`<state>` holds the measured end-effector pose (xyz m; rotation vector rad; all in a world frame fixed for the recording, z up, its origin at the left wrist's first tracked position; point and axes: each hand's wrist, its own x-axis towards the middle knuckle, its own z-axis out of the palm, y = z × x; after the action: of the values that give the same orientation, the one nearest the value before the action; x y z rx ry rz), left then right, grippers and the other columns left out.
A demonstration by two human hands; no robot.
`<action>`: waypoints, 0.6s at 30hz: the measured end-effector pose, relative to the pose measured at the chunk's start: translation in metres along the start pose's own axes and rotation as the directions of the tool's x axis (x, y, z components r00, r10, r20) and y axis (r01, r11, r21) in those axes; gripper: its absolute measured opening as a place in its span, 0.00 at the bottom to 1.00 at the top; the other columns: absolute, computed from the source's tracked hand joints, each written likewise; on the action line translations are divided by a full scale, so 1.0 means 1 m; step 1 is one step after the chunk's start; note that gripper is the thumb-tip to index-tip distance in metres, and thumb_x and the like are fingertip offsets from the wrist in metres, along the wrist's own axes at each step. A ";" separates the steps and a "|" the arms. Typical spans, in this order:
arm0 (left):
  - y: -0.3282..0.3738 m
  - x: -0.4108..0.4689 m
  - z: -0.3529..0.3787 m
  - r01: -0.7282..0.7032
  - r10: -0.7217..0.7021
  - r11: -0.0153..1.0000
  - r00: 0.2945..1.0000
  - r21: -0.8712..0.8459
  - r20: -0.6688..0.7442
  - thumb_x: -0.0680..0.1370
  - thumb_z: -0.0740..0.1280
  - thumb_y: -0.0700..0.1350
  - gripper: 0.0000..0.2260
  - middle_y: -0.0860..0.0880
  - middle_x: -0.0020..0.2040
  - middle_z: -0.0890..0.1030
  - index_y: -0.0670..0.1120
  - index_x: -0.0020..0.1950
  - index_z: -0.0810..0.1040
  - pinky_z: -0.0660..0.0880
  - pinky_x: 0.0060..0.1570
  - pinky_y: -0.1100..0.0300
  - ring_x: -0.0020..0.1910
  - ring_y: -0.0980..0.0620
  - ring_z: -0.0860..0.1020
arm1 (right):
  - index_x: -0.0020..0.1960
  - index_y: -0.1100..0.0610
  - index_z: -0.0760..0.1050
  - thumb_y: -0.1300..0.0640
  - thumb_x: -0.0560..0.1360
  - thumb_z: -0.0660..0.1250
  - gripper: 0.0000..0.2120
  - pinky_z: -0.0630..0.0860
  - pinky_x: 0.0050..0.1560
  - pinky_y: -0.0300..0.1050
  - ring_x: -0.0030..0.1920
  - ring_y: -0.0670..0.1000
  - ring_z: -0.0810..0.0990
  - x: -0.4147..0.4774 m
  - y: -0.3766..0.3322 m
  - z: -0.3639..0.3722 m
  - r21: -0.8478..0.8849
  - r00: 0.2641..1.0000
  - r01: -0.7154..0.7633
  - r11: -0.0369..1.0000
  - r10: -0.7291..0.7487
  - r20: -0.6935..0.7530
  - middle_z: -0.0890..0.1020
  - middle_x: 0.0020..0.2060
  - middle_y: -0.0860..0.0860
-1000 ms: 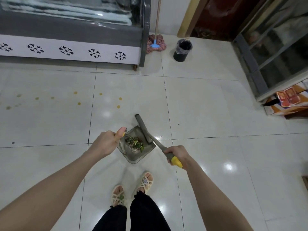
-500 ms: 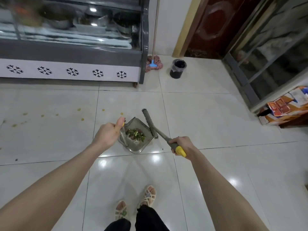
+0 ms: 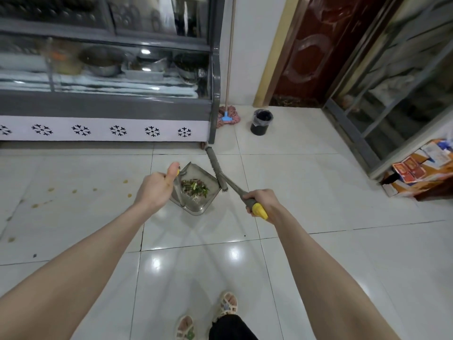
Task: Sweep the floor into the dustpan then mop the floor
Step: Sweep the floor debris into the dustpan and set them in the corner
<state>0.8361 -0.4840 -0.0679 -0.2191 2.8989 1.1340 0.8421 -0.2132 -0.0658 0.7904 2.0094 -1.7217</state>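
Note:
My left hand (image 3: 155, 190) grips the yellow-tipped handle of a grey dustpan (image 3: 196, 204), which hangs above the white tiled floor (image 3: 306, 192) and holds green and brown scraps (image 3: 195, 188). My right hand (image 3: 262, 202) grips the grey and yellow handle of a broom (image 3: 217, 168), whose narrow grey head points away past the dustpan's right side. A mop (image 3: 226, 116) with a pink head and blue clip leans against the far wall.
A glass display counter (image 3: 105, 99) with pots fills the back left. A small black bin (image 3: 261, 121) stands near the mop. A dark red door and glass cabinet are at right, with cartons (image 3: 421, 168) on the floor. Yellow spots (image 3: 73, 191) mark the left tiles.
I have walked forward toward the counter and bin, carrying the dustpan and broom along. Both hands keep the same grips.

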 end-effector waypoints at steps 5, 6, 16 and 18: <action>0.013 0.001 0.000 0.004 -0.004 1.000 1.000 0.005 -0.017 0.69 0.41 0.74 0.46 0.38 0.33 0.80 0.32 0.34 0.76 0.73 0.43 0.52 0.37 0.41 0.77 | 0.41 0.69 0.73 0.70 0.72 0.67 0.03 0.67 0.20 0.37 0.21 0.53 0.72 -0.003 -0.007 -0.004 0.020 1.000 0.008 1.000 -0.009 0.012 0.74 0.34 0.61; 0.020 0.002 0.003 0.005 -0.005 1.000 1.000 0.010 -0.019 0.70 0.42 0.73 0.45 0.38 0.34 0.80 0.32 0.34 0.76 0.72 0.42 0.52 0.36 0.41 0.77 | 0.39 0.68 0.73 0.70 0.72 0.67 0.04 0.68 0.20 0.37 0.21 0.53 0.72 -0.001 -0.009 -0.009 0.022 1.000 0.010 1.000 -0.010 0.010 0.74 0.34 0.60; 0.100 0.030 0.079 0.003 -0.004 1.000 1.000 0.024 0.030 0.75 0.44 0.70 0.42 0.39 0.36 0.80 0.34 0.41 0.80 0.75 0.49 0.49 0.41 0.40 0.78 | 0.39 0.68 0.72 0.70 0.72 0.66 0.04 0.66 0.20 0.36 0.19 0.52 0.71 0.047 -0.022 -0.099 0.012 1.000 0.019 1.000 -0.019 -0.005 0.72 0.35 0.61; 0.120 0.039 0.101 0.014 -0.014 1.000 0.999 0.005 0.040 0.71 0.42 0.72 0.44 0.40 0.36 0.80 0.34 0.42 0.80 0.76 0.49 0.49 0.40 0.40 0.78 | 0.43 0.68 0.73 0.70 0.72 0.67 0.03 0.67 0.21 0.36 0.19 0.52 0.71 0.060 -0.028 -0.126 0.006 1.000 0.014 1.000 -0.014 -0.010 0.73 0.37 0.62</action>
<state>0.7780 -0.3329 -0.0644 -0.2141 2.8602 1.1165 0.7871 -0.0814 -0.0587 0.7903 2.0221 -1.7355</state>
